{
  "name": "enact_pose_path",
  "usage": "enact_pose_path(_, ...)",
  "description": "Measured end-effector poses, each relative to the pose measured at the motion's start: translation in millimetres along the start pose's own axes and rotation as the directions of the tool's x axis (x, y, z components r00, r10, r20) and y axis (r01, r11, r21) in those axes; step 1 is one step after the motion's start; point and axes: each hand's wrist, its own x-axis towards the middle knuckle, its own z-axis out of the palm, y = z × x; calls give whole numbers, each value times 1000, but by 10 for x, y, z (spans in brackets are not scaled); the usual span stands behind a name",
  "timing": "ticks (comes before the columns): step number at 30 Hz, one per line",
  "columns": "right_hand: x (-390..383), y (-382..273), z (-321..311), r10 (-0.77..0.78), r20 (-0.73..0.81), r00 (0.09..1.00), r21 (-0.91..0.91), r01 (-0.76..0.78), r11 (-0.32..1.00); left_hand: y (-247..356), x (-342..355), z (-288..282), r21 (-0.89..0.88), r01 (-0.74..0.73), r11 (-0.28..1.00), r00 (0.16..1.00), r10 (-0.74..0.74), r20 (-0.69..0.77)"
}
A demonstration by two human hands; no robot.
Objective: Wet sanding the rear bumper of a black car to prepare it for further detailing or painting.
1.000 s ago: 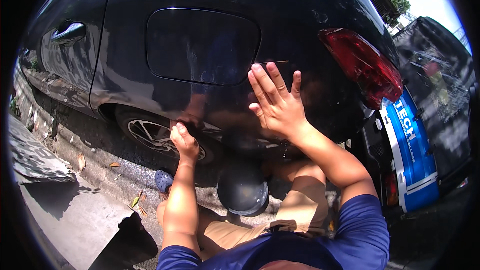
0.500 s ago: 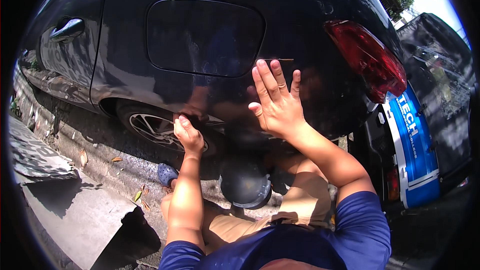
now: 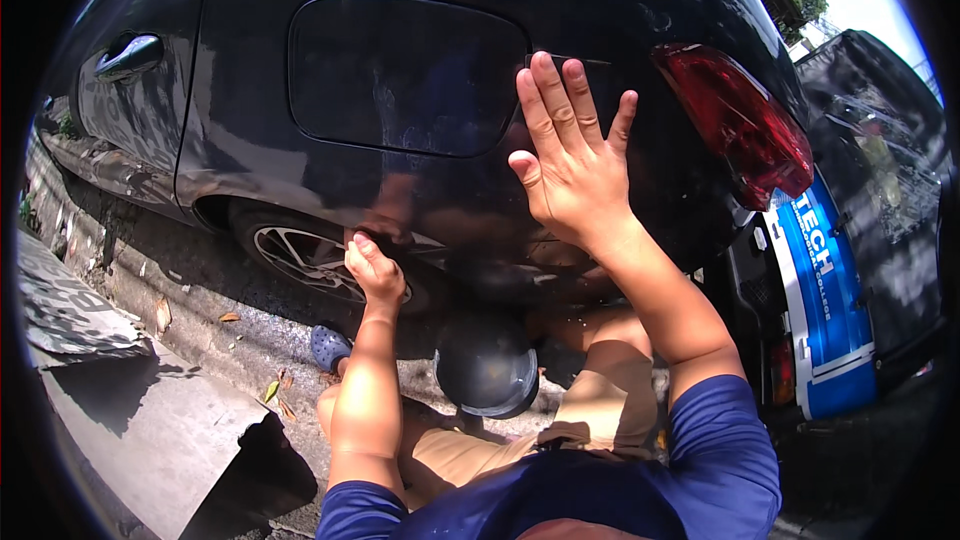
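Note:
My right hand (image 3: 578, 155) lies flat over the dark car's rear side panel (image 3: 440, 190), fingers stretched and spread, between the fuel flap (image 3: 410, 70) and the red tail light (image 3: 735, 120). A thin pale line beside its fingertips looks like the edge of a dark sheet mostly hidden beneath the hand. My left hand (image 3: 375, 268) is closed, thumb up, in front of the rear wheel (image 3: 300, 255) by the wheel arch. Whatever its fingers hold, if anything, is hidden. Faint whitish smears mark the fuel flap.
Between my knees stands a black bucket (image 3: 487, 370). A bent grey sheet (image 3: 170, 440) lies on the ground at lower left, near scattered leaves. On the right is another dark vehicle (image 3: 880, 140) with a blue-and-white plate (image 3: 825, 290).
My right hand has slid up the panel and slightly right, the thin pale line moving up with it. My left hand stays almost where it was, still closed.

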Motion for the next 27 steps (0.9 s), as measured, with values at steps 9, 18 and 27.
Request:
enact_pose_path(9,-216,135,159,-147,-24,989,-86,144,986,-150,-41,-57,125,-16,992,997,6,75)
enact_pose_path(18,-510,501,322,-267,-41,963,-169,257,952,5,-22,137,52,1,999,1000,-1,5)
enact_pose_path(27,-1266,945,338,-268,57,962,-205,274,940,277,-75,259,90,-8,996,984,24,-177)
